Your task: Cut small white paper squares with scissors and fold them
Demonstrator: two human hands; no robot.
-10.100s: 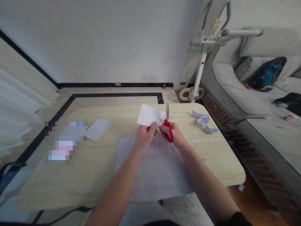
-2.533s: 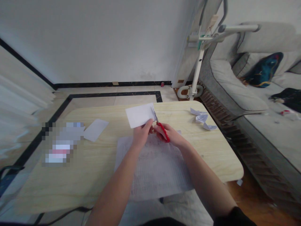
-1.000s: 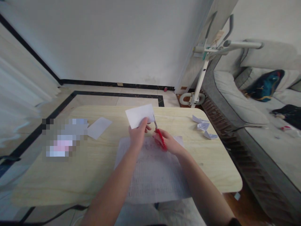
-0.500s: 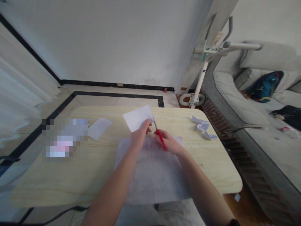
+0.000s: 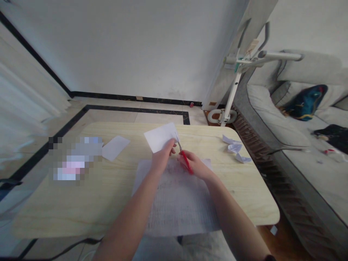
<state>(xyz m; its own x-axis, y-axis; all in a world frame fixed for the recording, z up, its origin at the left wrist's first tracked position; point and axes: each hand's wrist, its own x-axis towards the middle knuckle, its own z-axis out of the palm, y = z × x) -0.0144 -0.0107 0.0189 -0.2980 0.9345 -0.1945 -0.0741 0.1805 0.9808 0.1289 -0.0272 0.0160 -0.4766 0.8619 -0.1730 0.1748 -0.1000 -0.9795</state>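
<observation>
My left hand [image 5: 162, 158] pinches a small white sheet of paper [image 5: 160, 136] by its lower right corner and holds it up above the light wooden table [image 5: 108, 188]. My right hand [image 5: 194, 167] grips red-handled scissors [image 5: 184, 158]. Their blades point up and left and meet the paper's right edge. Both hands hover over a large printed sheet [image 5: 176, 197] that lies flat on the table in front of me.
A loose white slip [image 5: 115, 147] lies at the table's left, beside a blurred patch. Several folded paper scraps [image 5: 235, 148] sit at the far right. A grey sofa [image 5: 296, 123] and a white exercise frame [image 5: 239, 72] stand to the right.
The paper has tilted slightly in my left hand and the scissors have stayed at its right edge. My head has shifted a little. Ten seconds ago the scissors pointed straight up.
</observation>
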